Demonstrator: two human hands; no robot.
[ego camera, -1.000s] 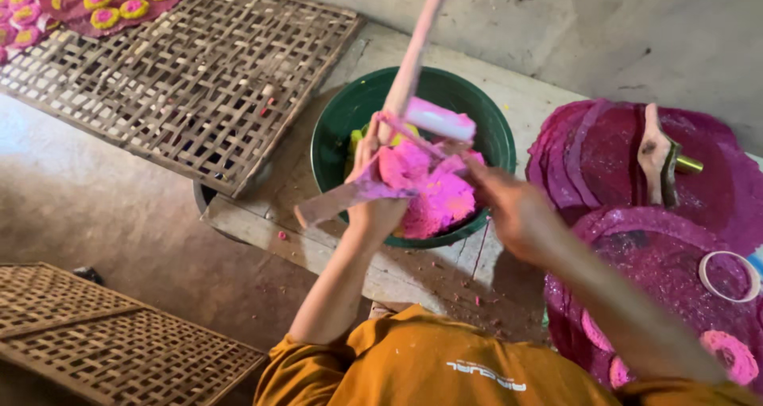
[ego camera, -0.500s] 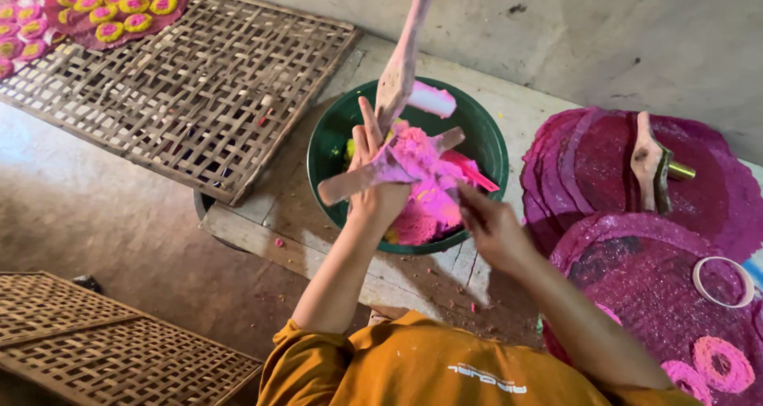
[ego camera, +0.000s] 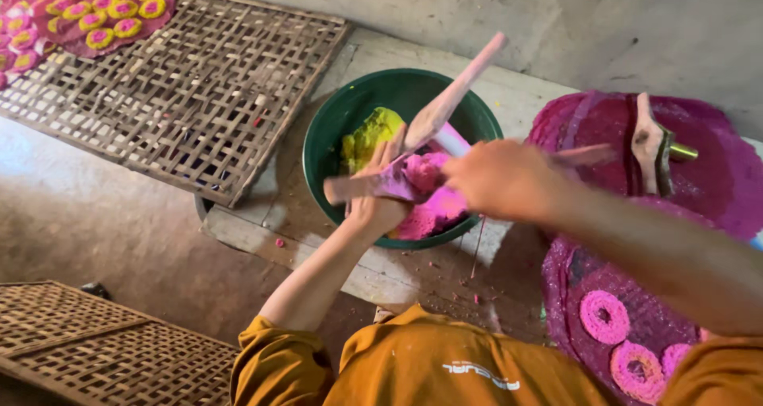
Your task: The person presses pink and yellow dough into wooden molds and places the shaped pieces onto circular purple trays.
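A green bowl [ego camera: 334, 128] on a stone slab holds pink dough [ego camera: 429, 215] and yellow dough [ego camera: 369, 135]. Over the bowl my left hand [ego camera: 377, 203] grips a flat wooden paddle [ego camera: 358, 187] smeared with pink dough. My right hand [ego camera: 497, 179], blurred, is just to the right of it, over the bowl's right side. It holds a second wooden stick [ego camera: 584, 155] that points right. A long pink-stained wooden paddle [ego camera: 457, 92] slants up from the dough toward the wall.
A woven bamboo tray [ego camera: 183, 88] lies to the left, with pink-and-yellow rings [ego camera: 95, 16] on a cloth at its far corner. A pink cloth [ego camera: 636, 326] at right carries pink dough rings [ego camera: 604, 314]. Behind it lies a wooden tool [ego camera: 652, 143]. Another bamboo tray [ego camera: 87, 346] sits lower left.
My right hand has risen from below the bowl to beside my left hand. The long paddle now leans further to the right.
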